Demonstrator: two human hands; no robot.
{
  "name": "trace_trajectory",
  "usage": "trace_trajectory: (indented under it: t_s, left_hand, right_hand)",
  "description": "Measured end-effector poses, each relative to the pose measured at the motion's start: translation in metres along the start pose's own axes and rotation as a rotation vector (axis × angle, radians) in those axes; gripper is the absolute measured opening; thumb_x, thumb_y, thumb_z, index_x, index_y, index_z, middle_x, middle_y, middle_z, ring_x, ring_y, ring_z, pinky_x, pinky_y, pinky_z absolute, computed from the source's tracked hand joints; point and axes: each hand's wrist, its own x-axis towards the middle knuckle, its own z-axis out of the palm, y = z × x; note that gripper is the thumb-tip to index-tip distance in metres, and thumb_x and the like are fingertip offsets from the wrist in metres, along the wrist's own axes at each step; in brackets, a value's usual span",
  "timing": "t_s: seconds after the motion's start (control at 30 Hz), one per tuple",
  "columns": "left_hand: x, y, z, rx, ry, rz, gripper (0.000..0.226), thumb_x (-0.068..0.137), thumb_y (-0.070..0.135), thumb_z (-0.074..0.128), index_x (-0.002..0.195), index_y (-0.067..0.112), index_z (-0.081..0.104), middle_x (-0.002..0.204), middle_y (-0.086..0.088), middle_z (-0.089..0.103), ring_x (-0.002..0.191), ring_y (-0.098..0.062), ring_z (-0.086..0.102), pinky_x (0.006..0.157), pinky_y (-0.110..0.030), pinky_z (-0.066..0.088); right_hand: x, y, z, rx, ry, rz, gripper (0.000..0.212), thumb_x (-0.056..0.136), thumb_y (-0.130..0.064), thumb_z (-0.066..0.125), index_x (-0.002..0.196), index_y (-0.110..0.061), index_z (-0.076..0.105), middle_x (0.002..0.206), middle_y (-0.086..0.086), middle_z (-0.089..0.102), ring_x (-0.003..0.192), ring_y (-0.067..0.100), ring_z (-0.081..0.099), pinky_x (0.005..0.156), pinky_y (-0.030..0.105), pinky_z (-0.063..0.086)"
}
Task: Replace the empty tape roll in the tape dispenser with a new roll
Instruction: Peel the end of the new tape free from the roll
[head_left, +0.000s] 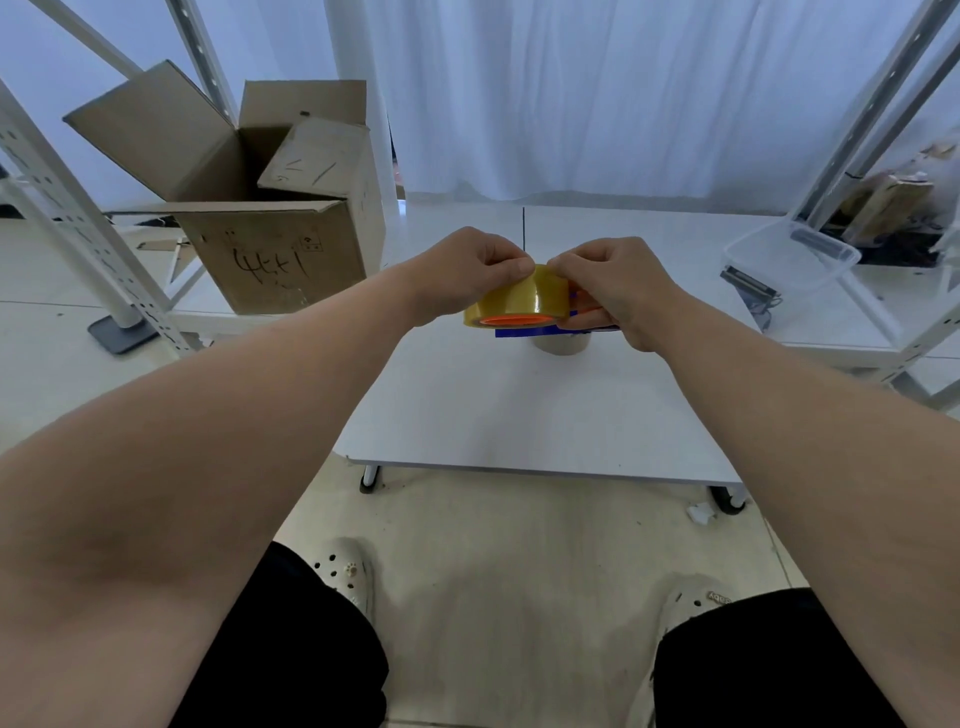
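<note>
Judged light, stiff and slick, the tape roll (519, 299) is pinched at its rim by fingers (517, 268) of the left hand (470, 267); the dispenser (519, 333) is gripped by the right hand (618, 291).

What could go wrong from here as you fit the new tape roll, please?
The left hand and right hand only pinch the tape roll near its top edge; a weak grip could drop it onto the empty core. The blue dispenser is mostly hidden, so misalignment may go unnoticed.
</note>
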Motion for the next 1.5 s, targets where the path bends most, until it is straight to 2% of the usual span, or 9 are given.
trace_trajectory:
  t_s: [0.1,0.33,0.5,0.67,0.87,1.07,1.27,1.37,1.5]
  left_hand:
    - [0.0,0.002,0.0,0.0,-0.008,-0.007,0.036,0.097,0.033,0.047,0.125,0.015,0.058,0.115,0.003,0.058,0.107,-0.019,0.053,0.085,-0.029,0.043]
    - [0.0,0.003,-0.002,-0.017,0.016,0.008,0.034,0.098,0.033,0.047,0.124,0.016,0.059,0.11,0.005,0.057,0.101,-0.015,0.052,0.069,-0.014,0.042]
    - [-0.001,-0.001,-0.002,0.009,0.002,-0.008,0.035,0.098,0.034,0.046,0.126,0.016,0.058,0.114,0.004,0.056,0.105,-0.017,0.051,0.073,-0.019,0.041]
    - [-0.001,0.001,-0.003,-0.003,0.005,-0.016,0.038,0.097,0.034,0.046,0.129,0.015,0.055,0.117,0.003,0.056,0.108,-0.018,0.051,0.085,-0.029,0.041]
    - [0.0,-0.004,-0.006,-0.025,0.019,-0.015,0.034,0.097,0.034,0.048,0.123,0.016,0.06,0.114,0.002,0.059,0.107,-0.02,0.055,0.084,-0.027,0.045]
    - [0.001,-0.006,-0.007,-0.029,0.027,-0.02,0.036,0.097,0.034,0.047,0.125,0.015,0.058,0.116,0.002,0.057,0.109,-0.02,0.053,0.087,-0.031,0.043]
    - [0.0,-0.002,-0.008,-0.027,0.023,-0.011,0.038,0.097,0.036,0.047,0.128,0.015,0.056,0.114,0.004,0.056,0.105,-0.018,0.053,0.082,-0.027,0.044]
    - [0.0,-0.003,-0.009,-0.039,0.038,-0.009,0.037,0.097,0.035,0.047,0.127,0.015,0.057,0.112,0.004,0.057,0.104,-0.017,0.054,0.076,-0.022,0.045]
    - [0.0,-0.004,-0.009,-0.038,0.037,-0.011,0.036,0.097,0.035,0.047,0.125,0.015,0.058,0.111,0.004,0.057,0.101,-0.017,0.053,0.072,-0.019,0.044]
  right_hand:
    - [0.001,0.001,0.0,-0.01,0.021,0.0,0.013,0.088,-0.021,0.062,0.098,-0.014,0.067,0.107,0.008,0.063,0.094,0.03,0.066,0.055,0.028,0.06]
    - [0.001,0.0,0.001,0.0,0.024,-0.013,0.015,0.088,-0.024,0.062,0.099,-0.015,0.066,0.109,0.008,0.063,0.097,0.028,0.066,0.069,0.036,0.062]
    - [0.002,0.001,0.003,-0.028,-0.007,-0.022,0.017,0.09,-0.022,0.06,0.104,-0.013,0.065,0.111,0.005,0.058,0.099,0.029,0.064,0.058,0.027,0.061]
    - [0.006,0.004,0.005,-0.146,0.081,-0.043,0.021,0.085,-0.004,0.06,0.093,-0.023,0.063,0.116,0.013,0.061,0.096,0.033,0.066,0.059,0.033,0.061]
    - [0.002,0.001,0.004,-0.013,-0.024,0.002,0.022,0.087,-0.027,0.066,0.105,-0.015,0.062,0.116,0.009,0.059,0.101,0.029,0.064,0.07,0.033,0.062]
    - [0.003,0.001,0.001,0.024,-0.065,-0.035,0.019,0.087,-0.014,0.063,0.106,-0.014,0.061,0.116,0.017,0.061,0.099,0.03,0.065,0.06,0.024,0.06]
    - [0.005,0.005,0.004,-0.102,0.039,-0.061,0.026,0.086,0.002,0.053,0.102,-0.017,0.062,0.106,0.019,0.066,0.089,0.033,0.069,0.067,0.037,0.062]
    - [0.002,0.002,0.002,-0.01,-0.021,-0.039,0.018,0.089,-0.011,0.059,0.107,-0.015,0.061,0.112,0.014,0.064,0.095,0.029,0.067,0.068,0.032,0.062]
    - [0.0,0.001,0.001,-0.015,-0.075,-0.043,0.03,0.085,-0.019,0.067,0.113,-0.013,0.058,0.111,0.011,0.062,0.095,0.025,0.066,0.065,0.024,0.061]
